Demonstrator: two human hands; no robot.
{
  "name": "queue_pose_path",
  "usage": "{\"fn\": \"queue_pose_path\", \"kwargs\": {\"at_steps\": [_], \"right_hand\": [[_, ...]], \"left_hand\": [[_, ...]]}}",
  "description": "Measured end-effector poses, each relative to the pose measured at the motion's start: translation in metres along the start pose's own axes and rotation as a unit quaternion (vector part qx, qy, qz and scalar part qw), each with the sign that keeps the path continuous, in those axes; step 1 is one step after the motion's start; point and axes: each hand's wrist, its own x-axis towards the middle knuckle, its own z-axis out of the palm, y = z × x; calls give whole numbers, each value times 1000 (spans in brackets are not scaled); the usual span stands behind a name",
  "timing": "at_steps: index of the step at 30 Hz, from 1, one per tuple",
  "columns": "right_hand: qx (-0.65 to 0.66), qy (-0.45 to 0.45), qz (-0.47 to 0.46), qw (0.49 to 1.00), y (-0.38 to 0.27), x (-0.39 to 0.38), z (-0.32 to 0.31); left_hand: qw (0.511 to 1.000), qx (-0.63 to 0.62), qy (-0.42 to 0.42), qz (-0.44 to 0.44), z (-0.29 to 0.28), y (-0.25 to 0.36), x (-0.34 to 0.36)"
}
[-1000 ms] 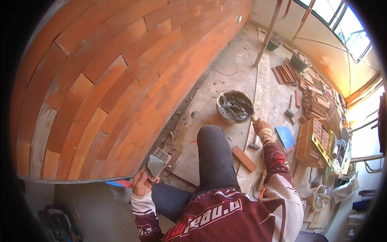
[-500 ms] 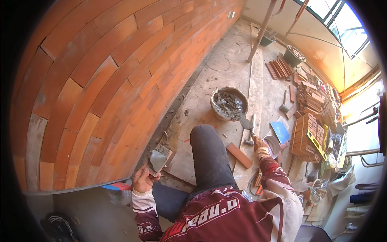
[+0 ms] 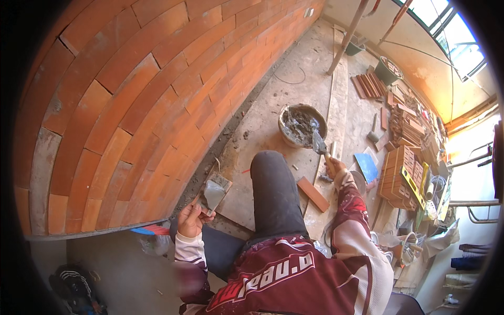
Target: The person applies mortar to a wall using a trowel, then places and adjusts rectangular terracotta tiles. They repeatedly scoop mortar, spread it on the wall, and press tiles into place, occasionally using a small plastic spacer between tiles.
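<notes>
My left hand (image 3: 191, 220) grips a small square tile (image 3: 220, 190) with a pale grey, smooth patch on it, low beside the brick-faced wall (image 3: 115, 142). My right hand (image 3: 336, 166) is closed around the handle of a trowel (image 3: 319, 142), whose blade is at the right rim of a round bowl (image 3: 289, 139) of wet grey mortar. My raised knee (image 3: 273, 194) lies between the two hands. A loose terracotta tile (image 3: 313, 194) rests on the boards just below my right hand.
Stacked tiles (image 3: 407, 123), a hollow brick block (image 3: 394, 178), a yellow level (image 3: 412, 187), a blue square sheet (image 3: 366, 167) and a mallet (image 3: 374, 135) crowd the right side. Green buckets (image 3: 388, 72), a metal pole (image 3: 349, 37) and a window (image 3: 457, 39) are farther back.
My right hand drew the trowel down from the bowl, then raised it back to the rim with the blade turned. My left hand still holds its tile; the whole view has shifted slightly.
</notes>
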Motion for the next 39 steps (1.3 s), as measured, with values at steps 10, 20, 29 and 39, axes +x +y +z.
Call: {"fn": "queue_pose_path", "kwargs": {"at_steps": [10, 20, 29, 39], "right_hand": [[-355, 140, -254, 889, 7, -165, 40], [-580, 6, -530, 618, -6, -238, 251], [-599, -9, -607, 522, -14, -231, 285], [-615, -59, -621, 483, 7, -216, 286]], "left_hand": [[992, 95, 43, 71, 16, -22, 26], [968, 131, 107, 186, 55, 11, 28], [956, 180, 129, 194, 56, 16, 10], [954, 187, 184, 144, 43, 8, 3]]}}
